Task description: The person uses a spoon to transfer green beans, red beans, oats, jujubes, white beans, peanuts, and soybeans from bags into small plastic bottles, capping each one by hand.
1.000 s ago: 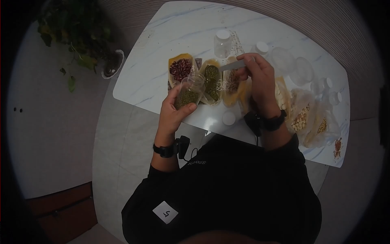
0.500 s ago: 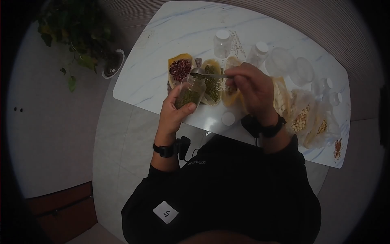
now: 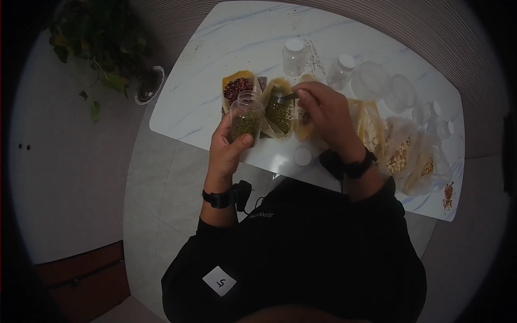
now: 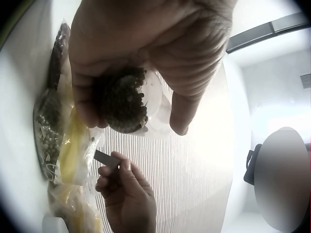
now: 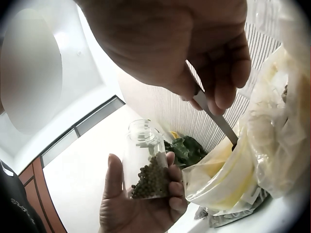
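Observation:
My left hand [image 3: 225, 153] grips a transparent open-mouthed jar [image 3: 246, 113] partly filled with green mung beans. In the right wrist view the jar [image 5: 141, 167] leans slightly, its beans [image 5: 153, 179] heaped toward one side. Between thumb and fingers, my right hand [image 3: 329, 114] holds a metal spoon [image 5: 221, 125] by its handle. The spoon's bowl is down in the bag of mung beans [image 3: 279, 116], mostly hidden among them. Left of that bag stands a bag of dark red kidney beans [image 3: 237, 87], partly behind the jar.
A white lid [image 3: 302, 156] lies near the table's front edge. Lidded jars [image 3: 294, 58] and round transparent containers [image 3: 370, 81] stand at the back. More bags, one with pale beans [image 3: 398, 159], line the right side. Crumbs [image 3: 448, 196] lie at the right corner.
My right hand carried the spoon from the mung bean bag left to the jar's mouth, then back into the bag. The jar has turned more upright in my left hand.

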A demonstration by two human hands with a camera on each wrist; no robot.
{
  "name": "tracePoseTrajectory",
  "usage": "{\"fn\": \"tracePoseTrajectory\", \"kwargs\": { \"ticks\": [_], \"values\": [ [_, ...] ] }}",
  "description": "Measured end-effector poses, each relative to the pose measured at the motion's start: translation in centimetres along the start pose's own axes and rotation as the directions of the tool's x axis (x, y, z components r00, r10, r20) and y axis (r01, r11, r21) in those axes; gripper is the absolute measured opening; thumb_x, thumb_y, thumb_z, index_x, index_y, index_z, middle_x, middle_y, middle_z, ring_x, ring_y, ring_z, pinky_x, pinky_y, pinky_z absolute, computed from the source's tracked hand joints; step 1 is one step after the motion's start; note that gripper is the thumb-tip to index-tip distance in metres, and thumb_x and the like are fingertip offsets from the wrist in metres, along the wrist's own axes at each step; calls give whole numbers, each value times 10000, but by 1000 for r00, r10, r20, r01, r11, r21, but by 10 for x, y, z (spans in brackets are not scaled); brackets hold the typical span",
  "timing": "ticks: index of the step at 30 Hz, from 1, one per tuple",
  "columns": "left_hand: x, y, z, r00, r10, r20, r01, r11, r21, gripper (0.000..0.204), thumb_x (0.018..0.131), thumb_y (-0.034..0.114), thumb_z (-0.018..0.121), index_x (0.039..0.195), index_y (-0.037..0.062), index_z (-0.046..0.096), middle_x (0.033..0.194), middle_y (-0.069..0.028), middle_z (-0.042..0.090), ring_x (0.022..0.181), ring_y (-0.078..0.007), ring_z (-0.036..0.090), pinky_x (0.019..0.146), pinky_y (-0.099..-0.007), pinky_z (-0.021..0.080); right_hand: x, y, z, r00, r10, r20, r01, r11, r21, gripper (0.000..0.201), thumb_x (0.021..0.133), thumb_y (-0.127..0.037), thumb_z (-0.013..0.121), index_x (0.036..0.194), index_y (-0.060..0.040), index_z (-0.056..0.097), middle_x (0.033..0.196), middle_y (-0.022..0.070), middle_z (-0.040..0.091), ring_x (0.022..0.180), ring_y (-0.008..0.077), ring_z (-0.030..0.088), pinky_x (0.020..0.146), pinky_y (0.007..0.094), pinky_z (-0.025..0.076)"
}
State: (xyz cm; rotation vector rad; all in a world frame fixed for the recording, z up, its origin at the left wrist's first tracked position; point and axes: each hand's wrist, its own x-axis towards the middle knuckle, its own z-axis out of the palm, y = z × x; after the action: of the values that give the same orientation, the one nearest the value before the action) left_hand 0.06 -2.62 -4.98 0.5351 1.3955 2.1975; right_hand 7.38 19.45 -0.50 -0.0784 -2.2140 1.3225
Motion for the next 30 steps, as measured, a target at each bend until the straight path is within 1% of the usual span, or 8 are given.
{"fn": "tracePoseTrajectory", "kwargs": {
  "ticks": [1, 8, 11, 14, 16, 20, 25, 30],
  "values": [
    [0, 0, 1, 1000, -2, 2, 2, 1000, -1, 718, 763, 195, 796, 1359, -18, 457, 1257, -91, 574, 1158, -183, 545, 1002, -315, 420, -1, 6, 3, 998, 0, 62, 2, 999, -39, 186, 944, -163, 563, 1010, -15, 656, 856, 136, 663, 742, 283, 649, 683, 351, 508],
    [1, -4, -5, 1000, 14, 3, -14, 1000, 4, 699, 776, 206, 785, 1356, -13, 464, 1265, -91, 571, 1172, -185, 537, 1021, -322, 401, 0, 6, 2, 978, 85, 190, -56, 987, -151, 217, 938, -218, 557, 919, -19, 640, 772, 140, 655, 690, 316, 628, 644, 387, 489],
    [1, -2, -3, 1000, 8, 9, -8, 1000, 5, 696, 776, 209, 784, 1354, -12, 465, 1270, -90, 569, 1182, -184, 529, 1023, -322, 398, -1, 7, 2, 952, 164, 260, -150, 986, -73, 234, 944, -223, 537, 894, -11, 624, 703, 130, 643, 645, 287, 629, 625, 368, 485],
    [1, -1, -2, 1000, 11, 11, -11, 1000, 5, 695, 775, 209, 786, 1351, -13, 468, 1269, -88, 569, 1182, -181, 527, 1020, -318, 398, 0, 13, 3, 939, 236, 250, -252, 967, 36, 237, 948, -214, 522, 923, -7, 633, 666, 103, 639, 600, 206, 628, 601, 324, 482],
    [1, -2, -3, 1000, 21, 4, -21, 1000, 9, 694, 774, 211, 787, 1349, -13, 469, 1265, -86, 570, 1177, -180, 529, 1018, -315, 397, 2, 18, -1, 911, 373, 176, -401, 899, 173, 228, 955, -204, 523, 950, -16, 651, 656, 52, 635, 601, 105, 611, 586, 257, 474],
    [0, -3, -4, 1000, 1, -21, 1, 995, 102, 639, 776, 182, 781, 1321, 3, 498, 1218, -73, 589, 1127, -166, 549, 987, -298, 412, 6, 18, -11, 914, 400, 70, -399, 853, 337, 218, 966, -188, 518, 974, -27, 665, 664, 13, 623, 607, 55, 580, 577, 211, 461],
    [0, 6, 6, 1000, -22, -15, 25, 974, 227, 566, 777, 150, 776, 1275, 28, 538, 1159, -48, 607, 1080, -145, 563, 951, -279, 428, 8, 7, -17, 953, 283, -111, -191, 841, 506, 233, 996, -193, 503, 1007, -15, 652, 721, 13, 628, 626, 48, 548, 600, 189, 448],
    [0, 5, 7, 997, -80, -8, 79, 953, 291, 537, 782, 132, 768, 1260, 29, 547, 1135, -32, 615, 1056, -134, 568, 932, -270, 436, 3, -8, -15, 969, 210, -131, -112, 844, 525, 231, 1001, -194, 505, 1027, -16, 650, 739, 21, 635, 645, 54, 556, 613, 195, 451]
  ]
}}
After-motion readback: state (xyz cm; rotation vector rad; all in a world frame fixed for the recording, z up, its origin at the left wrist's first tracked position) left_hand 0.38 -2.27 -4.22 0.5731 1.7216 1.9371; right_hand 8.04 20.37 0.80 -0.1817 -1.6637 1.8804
